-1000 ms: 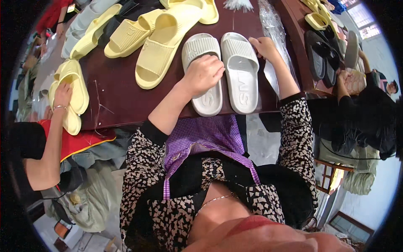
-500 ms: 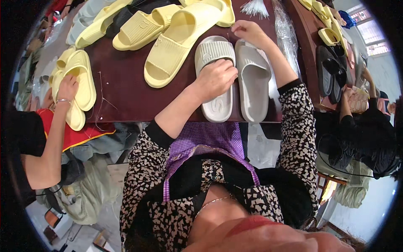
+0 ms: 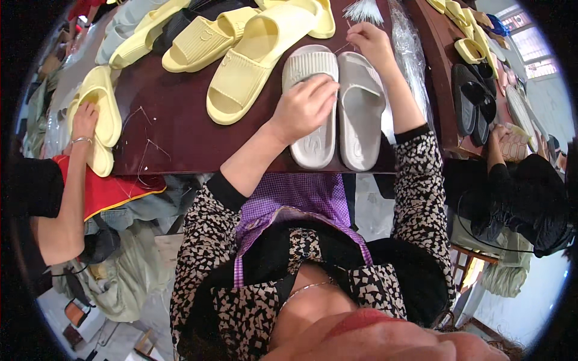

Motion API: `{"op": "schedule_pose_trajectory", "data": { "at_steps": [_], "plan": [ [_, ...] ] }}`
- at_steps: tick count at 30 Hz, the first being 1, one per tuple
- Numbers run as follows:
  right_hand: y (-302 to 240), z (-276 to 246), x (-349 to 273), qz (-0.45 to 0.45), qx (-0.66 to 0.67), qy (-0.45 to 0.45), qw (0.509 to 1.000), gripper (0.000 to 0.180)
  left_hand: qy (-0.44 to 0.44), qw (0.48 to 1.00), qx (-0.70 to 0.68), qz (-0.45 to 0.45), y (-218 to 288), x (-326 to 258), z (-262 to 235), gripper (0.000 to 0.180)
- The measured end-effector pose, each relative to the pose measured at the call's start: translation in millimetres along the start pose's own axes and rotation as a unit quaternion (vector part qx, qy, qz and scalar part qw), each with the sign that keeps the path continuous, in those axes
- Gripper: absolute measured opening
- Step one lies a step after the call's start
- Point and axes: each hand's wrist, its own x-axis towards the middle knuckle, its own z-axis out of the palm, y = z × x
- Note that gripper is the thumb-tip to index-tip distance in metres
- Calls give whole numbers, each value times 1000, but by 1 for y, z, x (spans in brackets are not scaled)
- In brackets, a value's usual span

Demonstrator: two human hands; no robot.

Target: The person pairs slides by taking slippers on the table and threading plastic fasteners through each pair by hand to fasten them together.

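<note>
Two grey slippers lie side by side at the table's near edge, toes toward me. Curled over the strap of the left grey slipper point(image 3: 313, 141) is my left hand point(image 3: 304, 109), closed, its fingertips at the strap's edge beside the other slipper. The right grey slipper point(image 3: 361, 129) lies untouched, with its strap point(image 3: 361, 81) in view. Just beyond the pair, my right hand point(image 3: 368, 45) pinches a thin clear strand point(image 3: 343, 47) that runs toward the left slipper's far end. Where the strand ends is too fine to make out.
Yellow slippers point(image 3: 241, 84) lie on the dark red table point(image 3: 180, 108) to the left. A bundle of white strands point(image 3: 364, 11) and clear plastic wrap point(image 3: 412, 54) are beyond my right hand. A co-worker's hand point(image 3: 84, 120) holds yellow slippers at left; another co-worker point(image 3: 512, 186) sits at right.
My right hand has moved slightly up and right from the slippers, drawing the strand. The grey slippers have shifted a little away from me. At left, the co-worker's slippers have moved left.
</note>
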Motion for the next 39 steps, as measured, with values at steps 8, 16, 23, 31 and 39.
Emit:
{"op": "schedule_pose_trajectory", "data": {
  "at_steps": [8,16,23,31,39],
  "plan": [
    [-23,8,-53,-13,209,94,973,7,26,967,-171,-185,-31,53,35,15],
    [-19,6,-58,10,275,114,955,8,-100,828,-379,-401,-48,67,54,12],
    [-38,-5,-60,67,268,110,955,10,-51,765,-463,-444,-39,80,32,12],
    [-41,-5,-63,6,114,100,988,13,-28,763,-482,-431,-40,82,30,12],
    [-41,-11,-61,13,56,98,993,12,-60,748,-485,-448,-43,84,30,13]
  ]
}}
